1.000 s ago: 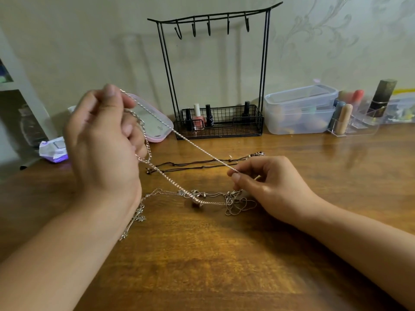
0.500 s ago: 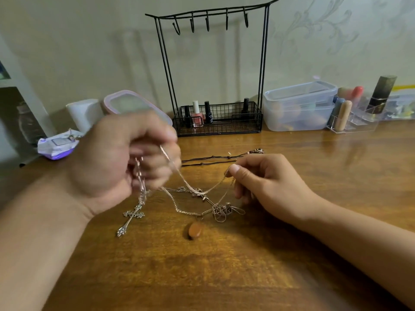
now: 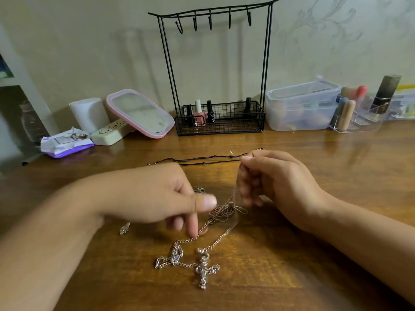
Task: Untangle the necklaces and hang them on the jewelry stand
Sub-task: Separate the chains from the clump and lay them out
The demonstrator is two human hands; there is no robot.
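So your left hand (image 3: 157, 194) is low over the counter (image 3: 314, 277), one fingertip pressing the silver chain (image 3: 186, 240), grip not closed on anything. Your right hand (image 3: 276, 180) has its grip pinched on a thin chain (image 3: 235, 191) running up from the knotted tangle (image 3: 222, 213). That cross pendant (image 3: 204, 269) lies flat nearer you. Behind, the black cord necklace (image 3: 202, 159) lies loose, and the jewelry stand (image 3: 215, 70) has bare hooks.

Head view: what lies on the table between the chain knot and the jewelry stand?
In the head view, a black cord necklace lies stretched across the table between the knot and the jewelry stand; otherwise bare wood.
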